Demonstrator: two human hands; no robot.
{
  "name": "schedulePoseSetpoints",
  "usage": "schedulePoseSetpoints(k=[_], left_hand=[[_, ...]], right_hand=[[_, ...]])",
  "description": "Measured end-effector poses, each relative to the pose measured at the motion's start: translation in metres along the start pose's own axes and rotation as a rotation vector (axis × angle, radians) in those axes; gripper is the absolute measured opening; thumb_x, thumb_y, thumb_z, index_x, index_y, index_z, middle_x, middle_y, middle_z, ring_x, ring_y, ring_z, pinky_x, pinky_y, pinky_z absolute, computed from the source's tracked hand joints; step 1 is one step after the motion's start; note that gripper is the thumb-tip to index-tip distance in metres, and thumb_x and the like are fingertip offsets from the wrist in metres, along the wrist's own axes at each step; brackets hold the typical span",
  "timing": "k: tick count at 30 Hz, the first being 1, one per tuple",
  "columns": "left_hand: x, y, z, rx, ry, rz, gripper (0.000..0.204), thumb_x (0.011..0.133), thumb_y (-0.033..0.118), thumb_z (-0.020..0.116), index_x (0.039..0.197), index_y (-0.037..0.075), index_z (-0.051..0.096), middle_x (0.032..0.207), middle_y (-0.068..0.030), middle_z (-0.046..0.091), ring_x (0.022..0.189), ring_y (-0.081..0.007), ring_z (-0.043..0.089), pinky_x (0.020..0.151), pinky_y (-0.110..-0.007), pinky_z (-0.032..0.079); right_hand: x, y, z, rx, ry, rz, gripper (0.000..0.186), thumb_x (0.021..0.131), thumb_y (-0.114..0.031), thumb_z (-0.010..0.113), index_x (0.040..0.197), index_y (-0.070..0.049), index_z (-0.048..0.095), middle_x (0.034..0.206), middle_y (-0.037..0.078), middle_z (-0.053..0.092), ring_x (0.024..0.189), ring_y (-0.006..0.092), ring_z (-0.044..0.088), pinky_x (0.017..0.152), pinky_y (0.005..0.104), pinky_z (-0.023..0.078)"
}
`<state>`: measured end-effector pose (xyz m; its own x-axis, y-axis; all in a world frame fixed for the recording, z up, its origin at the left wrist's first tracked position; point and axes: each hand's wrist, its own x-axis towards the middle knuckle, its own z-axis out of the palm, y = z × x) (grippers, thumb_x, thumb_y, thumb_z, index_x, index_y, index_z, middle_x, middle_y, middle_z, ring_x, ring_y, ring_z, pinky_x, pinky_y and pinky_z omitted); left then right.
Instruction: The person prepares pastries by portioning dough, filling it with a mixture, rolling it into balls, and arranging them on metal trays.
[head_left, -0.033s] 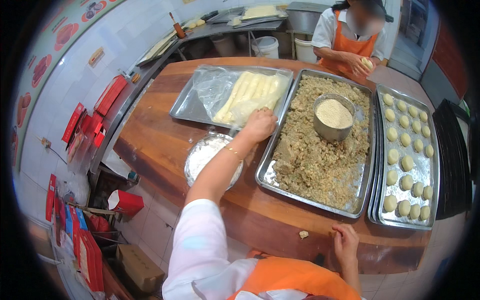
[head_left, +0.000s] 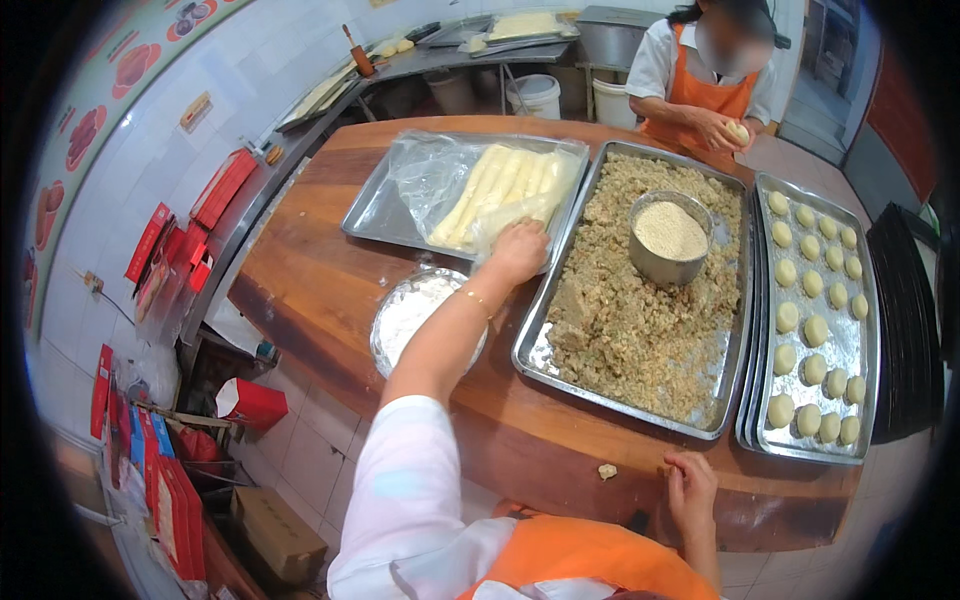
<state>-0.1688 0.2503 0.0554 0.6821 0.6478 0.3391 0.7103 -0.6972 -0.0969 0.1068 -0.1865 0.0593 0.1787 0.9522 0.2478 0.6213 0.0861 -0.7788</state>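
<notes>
My left hand (head_left: 518, 248) grips the clear plastic sheet (head_left: 420, 175) over pale dough strips (head_left: 490, 190) on a metal tray (head_left: 370, 220). Below my left forearm is a round bowl of white powder (head_left: 405, 310). My right hand (head_left: 690, 485) rests at the table's near edge with loosely curled fingers and nothing visible in it; a small dough scrap (head_left: 607, 471) lies to its left. Between and beyond my hands is a large tray of crumbly mixture (head_left: 620, 350), with a steel container of pale seeds (head_left: 668, 230) in it. Rows of dough balls (head_left: 786, 317) sit on a right-hand tray (head_left: 840, 450).
A co-worker (head_left: 700, 90) in an orange apron holds a dough piece across the wooden table (head_left: 290, 280). A side counter (head_left: 440, 60) carries trays, with buckets (head_left: 535, 95) beneath. Red boxes (head_left: 222, 188) are at the left; black stacked trays (head_left: 905, 320) at far right.
My left hand has shifted very slightly with the plastic sheet. The co-worker's hands have moved slightly, and the whole view has shifted a little.
</notes>
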Motion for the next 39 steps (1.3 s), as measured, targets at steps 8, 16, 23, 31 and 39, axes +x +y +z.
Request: schedulePoseSetpoints(k=[8, 16, 23, 31, 39], left_hand=[[0.014, -0.034, 0.001, -0.004, -0.208, 0.027, 0.038, 0.08, 0.019, 0.069, 0.118, 0.015, 0.066, 0.114, -0.015, 0.06, 0.114, -0.0347, 0.057, 0.095, -0.045, 0.049], [0.04, -0.019, 0.036, 0.397, -0.371, 0.158, 0.022, 0.082, 0.009, 0.061, 0.101, 0.009, 0.07, 0.116, -0.0173, 0.057, 0.112, -0.0327, 0.058, 0.094, -0.038, 0.052], [0.063, -0.037, 0.018, 0.129, -0.253, -0.094, 0.013, 0.078, 0.012, 0.065, 0.087, 0.006, 0.073, 0.103, -0.0166, 0.065, 0.097, -0.0349, 0.065, 0.088, -0.042, 0.054], [0.062, -0.099, 0.048, -0.952, 0.026, -1.003, 0.019, 0.084, 0.018, 0.057, 0.093, 0.006, 0.069, 0.098, -0.0145, 0.066, 0.075, -0.0315, 0.065, 0.066, -0.043, 0.057], [0.078, -0.095, 0.015, -1.12, -0.268, -1.197, 0.037, 0.092, 0.03, 0.049, 0.119, 0.005, 0.055, 0.118, -0.0175, 0.056, 0.088, -0.0363, 0.066, 0.071, -0.048, 0.058]], right_hand=[[-0.008, 0.004, -0.004, 0.028, 0.008, 0.097, 0.017, 0.084, 0.009, 0.058, 0.095, 0.001, 0.068, 0.089, 0.016, 0.067, 0.081, 0.03, 0.067, 0.074, 0.035, 0.053], [0.006, -0.003, -0.004, 0.046, -0.003, 0.112, 0.017, 0.085, 0.008, 0.057, 0.095, 0.001, 0.068, 0.087, 0.015, 0.066, 0.079, 0.0281, 0.066, 0.072, 0.0342, 0.053], [0.0, 0.017, -0.003, 0.075, 0.012, 0.203, 0.017, 0.086, 0.008, 0.056, 0.095, 0.001, 0.069, 0.087, 0.014, 0.066, 0.079, 0.0267, 0.066, 0.072, 0.0337, 0.053], [0.009, 0.019, -0.002, 0.135, 0.012, 0.26, 0.018, 0.085, 0.009, 0.056, 0.097, 0.002, 0.069, 0.087, 0.016, 0.066, 0.079, 0.0287, 0.067, 0.071, 0.0333, 0.053], [0.012, 0.022, 0.001, 0.057, -0.012, 0.186, 0.019, 0.084, 0.011, 0.057, 0.095, 0.002, 0.069, 0.088, 0.016, 0.067, 0.079, 0.0291, 0.067, 0.071, 0.034, 0.054]])
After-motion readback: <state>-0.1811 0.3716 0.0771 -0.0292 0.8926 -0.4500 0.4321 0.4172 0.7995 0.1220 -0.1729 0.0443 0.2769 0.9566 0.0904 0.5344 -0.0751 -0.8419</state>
